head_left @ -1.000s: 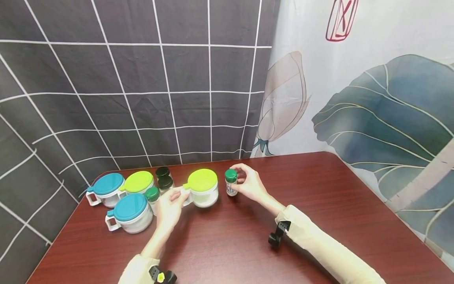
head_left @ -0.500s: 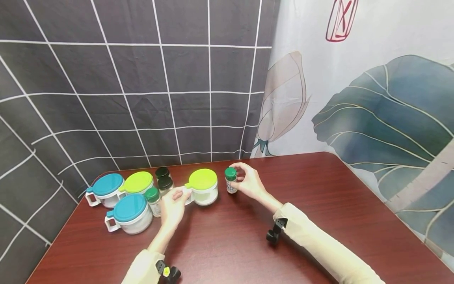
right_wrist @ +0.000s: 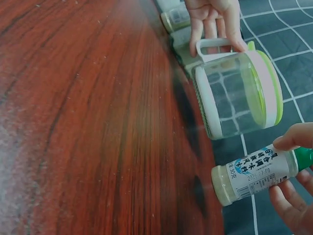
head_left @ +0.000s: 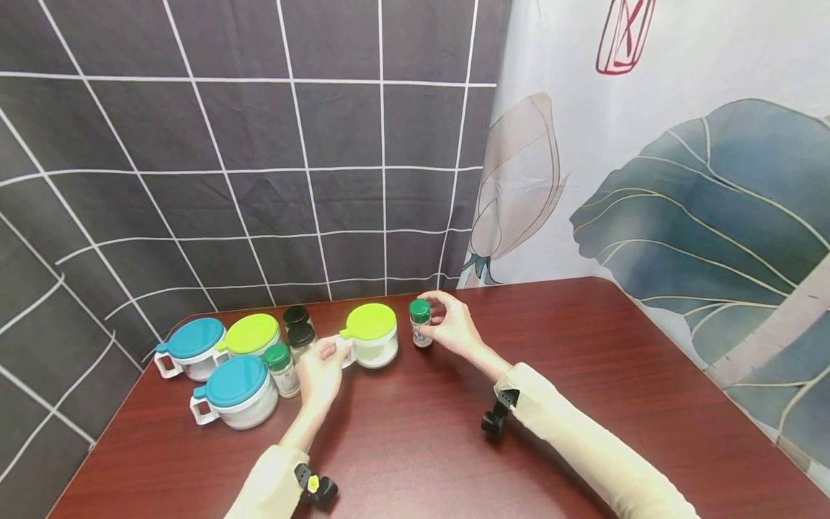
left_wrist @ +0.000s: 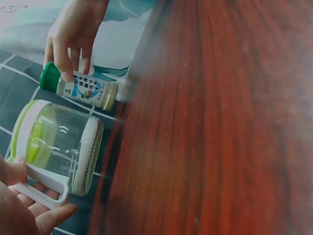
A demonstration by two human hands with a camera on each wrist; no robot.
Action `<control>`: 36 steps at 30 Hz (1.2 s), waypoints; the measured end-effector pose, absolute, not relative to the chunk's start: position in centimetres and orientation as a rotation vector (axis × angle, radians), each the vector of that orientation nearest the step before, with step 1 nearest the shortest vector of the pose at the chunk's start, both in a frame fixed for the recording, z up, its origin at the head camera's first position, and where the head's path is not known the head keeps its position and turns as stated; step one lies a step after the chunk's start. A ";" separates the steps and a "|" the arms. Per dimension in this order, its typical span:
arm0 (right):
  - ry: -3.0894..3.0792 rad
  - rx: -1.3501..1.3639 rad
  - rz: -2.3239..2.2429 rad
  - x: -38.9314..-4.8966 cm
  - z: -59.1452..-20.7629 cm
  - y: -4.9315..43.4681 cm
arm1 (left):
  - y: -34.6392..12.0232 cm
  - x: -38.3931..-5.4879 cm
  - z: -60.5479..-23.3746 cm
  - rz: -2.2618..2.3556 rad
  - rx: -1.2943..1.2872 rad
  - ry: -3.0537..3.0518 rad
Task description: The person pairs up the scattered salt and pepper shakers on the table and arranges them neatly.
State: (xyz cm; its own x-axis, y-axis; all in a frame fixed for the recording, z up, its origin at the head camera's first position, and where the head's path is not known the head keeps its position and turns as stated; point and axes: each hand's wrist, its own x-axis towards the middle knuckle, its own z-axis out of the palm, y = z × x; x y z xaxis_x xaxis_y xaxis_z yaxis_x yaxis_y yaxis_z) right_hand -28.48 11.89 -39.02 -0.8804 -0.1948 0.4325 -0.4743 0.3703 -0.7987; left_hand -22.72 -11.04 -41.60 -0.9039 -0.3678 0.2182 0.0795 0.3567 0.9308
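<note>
My left hand (head_left: 320, 371) grips the white handle of a clear seasoning jar (head_left: 372, 337) with a lime-green lid, its thumb on the handle's top in the left wrist view. To the right of it, my right hand (head_left: 454, 328) pinches a small spice bottle (head_left: 420, 324) with a green cap between thumb and fingers. The bottle's printed label (right_wrist: 259, 171) faces the right wrist camera, and pale powder shows at its base. Both held things are upright and side by side, a small gap between them. Dark shadows lie on the table just beneath them in the right wrist view.
At the left of the brown table (head_left: 415, 447) stand two blue-lidded jars (head_left: 236, 382) (head_left: 197, 339) and another lime-lidded jar (head_left: 253, 335). Beside them are a second green-capped bottle (head_left: 282, 371) and two black-capped bottles (head_left: 301, 337) (head_left: 296, 317). A gray gridded cloth (head_left: 337, 144) hangs behind.
Both hands have moved slightly away from the body, carrying the seasoning jar and the spice bottle a little toward the back. The left forearm has shifted right, uncovering more of the standing green-capped bottle.
</note>
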 end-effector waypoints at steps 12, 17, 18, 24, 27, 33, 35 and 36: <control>-2.366 0.549 1.526 -30.2 -40.3 11.8 | -10.1 -24.2 -41.7 -1.543 0.249 -2.180; -2.376 0.538 1.488 -30.3 -40.0 11.7 | -9.8 -24.6 -41.8 -1.550 0.264 -2.170; -2.377 0.536 1.487 -30.3 -40.0 11.7 | -9.7 -24.7 -41.8 -1.552 0.264 -2.169; -2.378 0.537 1.488 -30.5 -39.7 11.8 | -9.4 -25.3 -41.9 -1.523 0.254 -2.162; -2.371 0.541 1.489 -30.7 -39.6 11.7 | -9.3 -25.5 -41.8 -1.511 0.244 -2.144; -2.357 0.547 1.484 -31.0 -39.5 11.8 | -8.8 -25.8 -41.5 -1.544 0.261 -2.125; -2.358 0.546 1.487 -31.1 -39.6 11.7 | -8.7 -25.9 -41.5 -1.552 0.271 -2.118; -2.358 0.547 1.490 -31.1 -39.6 11.7 | -8.6 -26.0 -41.6 -1.556 0.273 -2.112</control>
State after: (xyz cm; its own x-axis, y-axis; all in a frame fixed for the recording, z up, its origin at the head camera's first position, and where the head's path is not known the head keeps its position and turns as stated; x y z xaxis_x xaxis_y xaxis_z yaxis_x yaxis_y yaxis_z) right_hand -31.15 11.73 -39.62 -0.8831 -0.1572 0.4420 -0.4667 0.3905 -0.7935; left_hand -25.96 -8.59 -41.55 -0.8555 -0.4402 0.2726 0.1297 0.3275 0.9359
